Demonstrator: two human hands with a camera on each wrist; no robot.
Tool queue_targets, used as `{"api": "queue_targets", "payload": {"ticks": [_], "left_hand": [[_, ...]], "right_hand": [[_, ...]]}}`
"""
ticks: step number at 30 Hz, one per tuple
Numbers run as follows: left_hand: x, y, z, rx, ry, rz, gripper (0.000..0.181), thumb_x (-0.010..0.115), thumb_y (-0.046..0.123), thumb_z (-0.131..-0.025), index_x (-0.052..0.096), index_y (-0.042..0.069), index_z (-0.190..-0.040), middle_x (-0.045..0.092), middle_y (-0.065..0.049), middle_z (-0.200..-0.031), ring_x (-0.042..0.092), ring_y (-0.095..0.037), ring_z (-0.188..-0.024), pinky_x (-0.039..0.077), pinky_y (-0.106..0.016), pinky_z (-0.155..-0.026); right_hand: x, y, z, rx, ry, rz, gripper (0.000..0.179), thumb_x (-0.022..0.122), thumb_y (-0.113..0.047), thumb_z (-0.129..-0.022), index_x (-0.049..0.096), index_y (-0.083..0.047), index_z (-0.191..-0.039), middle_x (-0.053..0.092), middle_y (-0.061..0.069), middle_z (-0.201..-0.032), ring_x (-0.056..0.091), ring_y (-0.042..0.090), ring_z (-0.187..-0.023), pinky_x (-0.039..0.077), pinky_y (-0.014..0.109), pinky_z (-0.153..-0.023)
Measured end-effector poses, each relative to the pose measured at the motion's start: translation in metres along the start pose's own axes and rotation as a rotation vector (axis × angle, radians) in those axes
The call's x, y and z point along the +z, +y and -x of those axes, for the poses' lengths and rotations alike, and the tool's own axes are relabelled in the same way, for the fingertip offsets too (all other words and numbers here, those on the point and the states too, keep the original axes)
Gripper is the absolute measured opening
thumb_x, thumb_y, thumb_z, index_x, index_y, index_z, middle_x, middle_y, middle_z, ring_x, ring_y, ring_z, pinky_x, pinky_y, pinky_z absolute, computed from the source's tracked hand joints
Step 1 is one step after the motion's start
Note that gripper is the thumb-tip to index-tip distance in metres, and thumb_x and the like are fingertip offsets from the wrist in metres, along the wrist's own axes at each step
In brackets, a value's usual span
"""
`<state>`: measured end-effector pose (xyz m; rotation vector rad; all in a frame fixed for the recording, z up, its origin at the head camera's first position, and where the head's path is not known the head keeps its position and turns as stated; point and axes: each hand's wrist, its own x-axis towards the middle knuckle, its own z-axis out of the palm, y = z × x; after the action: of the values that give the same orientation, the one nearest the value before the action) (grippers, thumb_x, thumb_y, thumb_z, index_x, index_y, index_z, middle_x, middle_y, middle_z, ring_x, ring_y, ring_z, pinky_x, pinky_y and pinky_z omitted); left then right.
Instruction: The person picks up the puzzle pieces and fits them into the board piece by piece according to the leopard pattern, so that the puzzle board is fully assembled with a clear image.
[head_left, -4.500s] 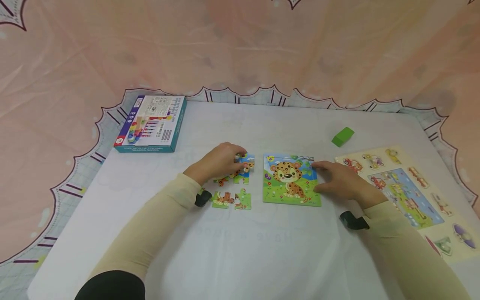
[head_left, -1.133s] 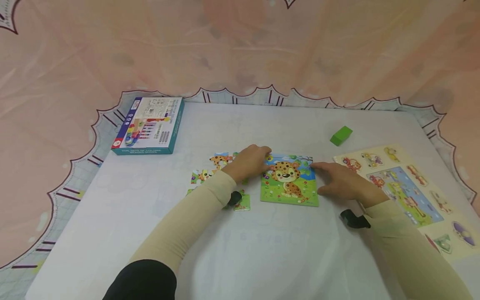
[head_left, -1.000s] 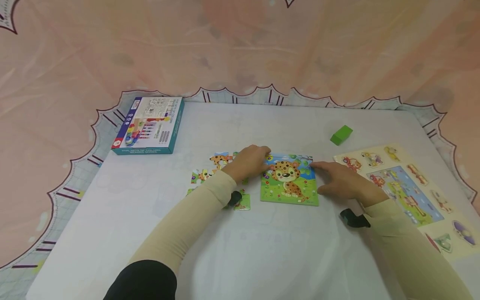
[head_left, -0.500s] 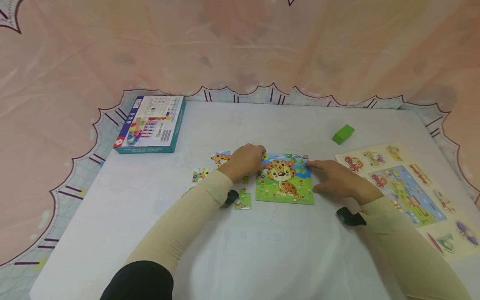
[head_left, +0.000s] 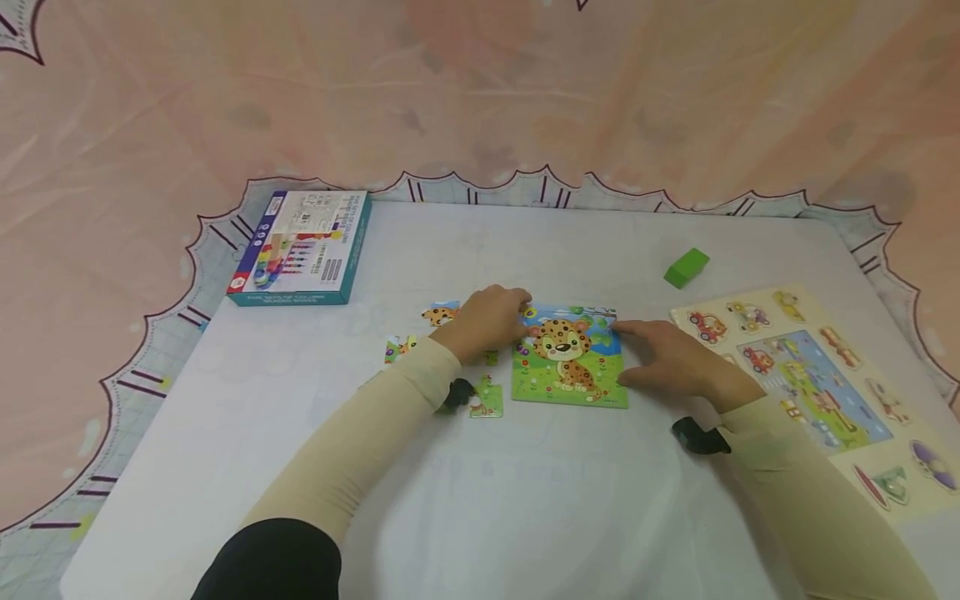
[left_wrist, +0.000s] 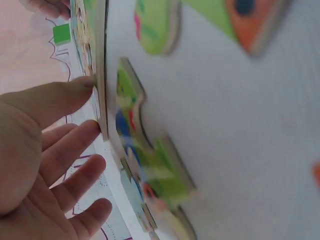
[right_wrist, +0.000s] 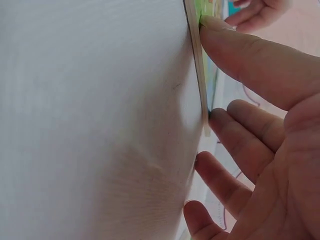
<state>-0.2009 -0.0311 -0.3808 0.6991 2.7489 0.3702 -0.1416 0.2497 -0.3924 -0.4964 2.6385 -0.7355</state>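
Note:
A square leopard puzzle board, with a spotted cub on green grass under blue sky, lies flat on the white table. My left hand touches its left side; in the left wrist view the thumb meets the edge and the index finger reaches the corner. On the opposite side my right hand touches the right edge with thumb and index fingertip, the other fingers spread. Under and beside the left forearm lie loose puzzle pieces, partly hidden by hand and sleeve.
A box with a teal side stands at the back left. A green block sits at the back right. A cream picture board with animals and toys lies partly under the right forearm. Patterned cloth surrounds the white table.
The left hand has come from the loose pieces to the board's left side. Within the last second, the board and both hands shifted slightly left. Since half a second ago, almost nothing has moved.

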Motion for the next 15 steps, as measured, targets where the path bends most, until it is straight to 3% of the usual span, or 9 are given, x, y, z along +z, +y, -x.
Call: {"api": "queue_targets", "payload": {"ticks": [8,15], "left_hand": [[-0.003,-0.011,0.007,-0.005,-0.002,0.086,0.059,0.068,0.026,-0.095,0.048,0.009,-0.148,0.061,-0.004,-0.138,0.052,-0.027,-0.129,0.041,-0.039,-0.107],[-0.015,-0.021,0.025,-0.014,0.004,0.127,0.062,0.071,0.029,-0.095,0.046,0.011,-0.150,0.056,-0.004,-0.143,0.048,-0.027,-0.133,0.040,-0.039,-0.108]], "right_hand": [[0.000,-0.003,0.000,0.023,-0.005,0.011,0.077,0.079,-0.022,-0.086,0.042,-0.001,-0.150,0.039,0.026,-0.152,0.030,0.046,-0.141,0.023,0.061,-0.113],[-0.001,-0.006,0.000,0.023,-0.003,0.016,0.077,0.079,-0.022,-0.086,0.042,0.002,-0.149,0.039,0.027,-0.151,0.030,0.047,-0.140,0.023,0.061,-0.113]]}}
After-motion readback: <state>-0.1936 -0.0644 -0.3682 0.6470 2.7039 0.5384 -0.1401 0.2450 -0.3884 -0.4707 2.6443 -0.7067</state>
